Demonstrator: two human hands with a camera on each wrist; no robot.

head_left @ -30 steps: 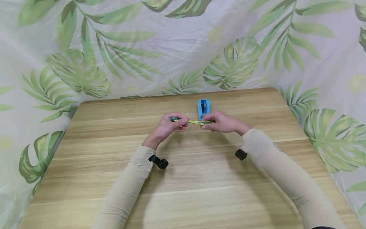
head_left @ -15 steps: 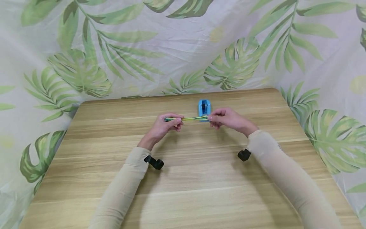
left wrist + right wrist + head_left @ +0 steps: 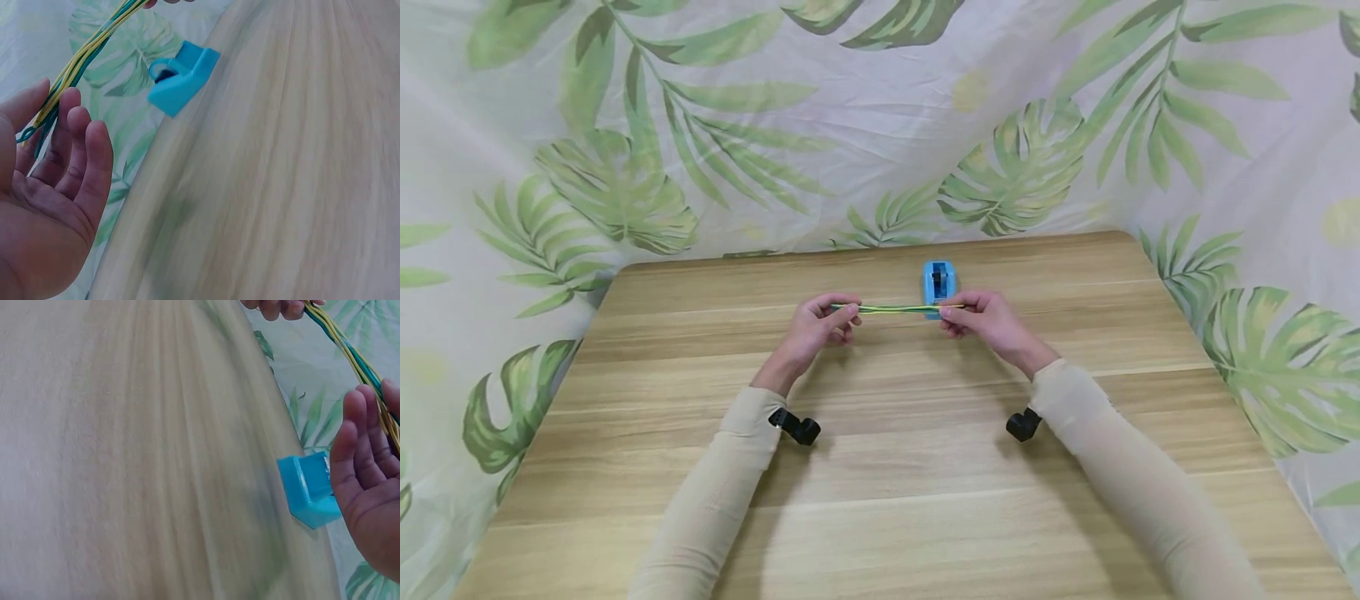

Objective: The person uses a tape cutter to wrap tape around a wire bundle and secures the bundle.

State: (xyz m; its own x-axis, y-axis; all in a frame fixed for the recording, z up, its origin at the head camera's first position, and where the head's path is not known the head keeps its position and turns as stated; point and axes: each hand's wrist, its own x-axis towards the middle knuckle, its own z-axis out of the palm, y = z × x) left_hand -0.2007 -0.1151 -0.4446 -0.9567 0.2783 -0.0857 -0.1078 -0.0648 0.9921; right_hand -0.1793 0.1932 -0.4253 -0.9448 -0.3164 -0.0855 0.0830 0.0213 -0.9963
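Note:
A thin bundle of yellow and green cords [image 3: 895,310], wires or strings by their look, is stretched level between both hands above the table. My left hand [image 3: 811,329] pinches its left end between thumb and fingers; loops of cord poke out past the thumb in the left wrist view. At the other end my right hand [image 3: 988,321] pinches the bundle the same way. Behind the right end stands a blue tape dispenser [image 3: 939,282], its lower part partly covered by the bundle and right hand in the head view. Neither hand visibly touches the dispenser.
The wooden table [image 3: 880,433] has its back edge just behind the dispenser. A leaf-patterned cloth [image 3: 880,125] hangs behind and beside the table. Black wrist cameras [image 3: 795,426] stick out from both sleeves.
The left hand has shifted left. The right hand moved right and then back slightly, now pinching near the bundle's right end. More of the bundle shows, straight between the hands.

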